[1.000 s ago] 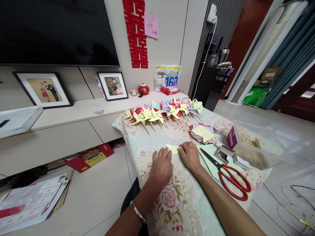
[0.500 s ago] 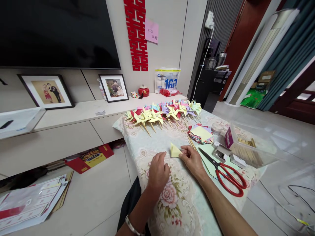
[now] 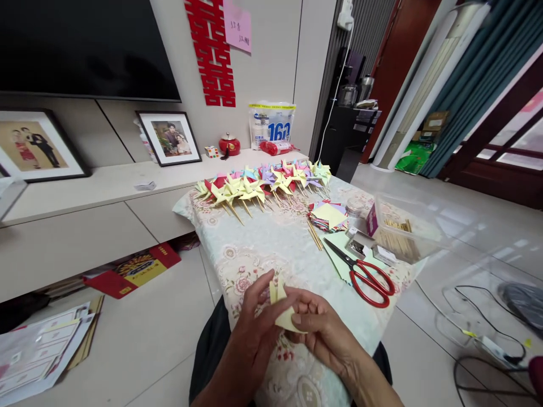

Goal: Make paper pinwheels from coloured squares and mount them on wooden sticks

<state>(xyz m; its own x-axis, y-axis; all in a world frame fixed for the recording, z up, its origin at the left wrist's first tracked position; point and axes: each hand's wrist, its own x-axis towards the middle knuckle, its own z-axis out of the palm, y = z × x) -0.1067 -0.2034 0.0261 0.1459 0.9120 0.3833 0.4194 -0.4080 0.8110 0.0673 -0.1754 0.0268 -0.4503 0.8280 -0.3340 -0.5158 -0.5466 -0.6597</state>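
My right hand (image 3: 324, 330) pinches a pale yellow piece of folded paper (image 3: 285, 317) between thumb and fingers, above the near part of the table. My left hand (image 3: 258, 322) is on the paper's other side, with fingers against it and the folded flaps standing up between them. Part of the paper is hidden by the fingers. To the right lie red-handled scissors (image 3: 360, 271) on pale green paper sheets (image 3: 337, 249). A stack of coloured paper squares (image 3: 328, 216) sits beyond them, with a few wooden sticks (image 3: 314, 236) beside it.
Several paper pinwheels on sticks (image 3: 254, 189) fill the table's far end. An open small box of metal pins (image 3: 358, 246) lies near a clear plastic tub (image 3: 418, 229) holding wooden sticks. A flowered cloth (image 3: 254, 243) covers the table. Cables (image 3: 449, 316) run across the floor at right.
Both hands have come nearer my body with the yellow paper. My left hand, apart from the paper before, is now against it. The camera view has shifted to the right.
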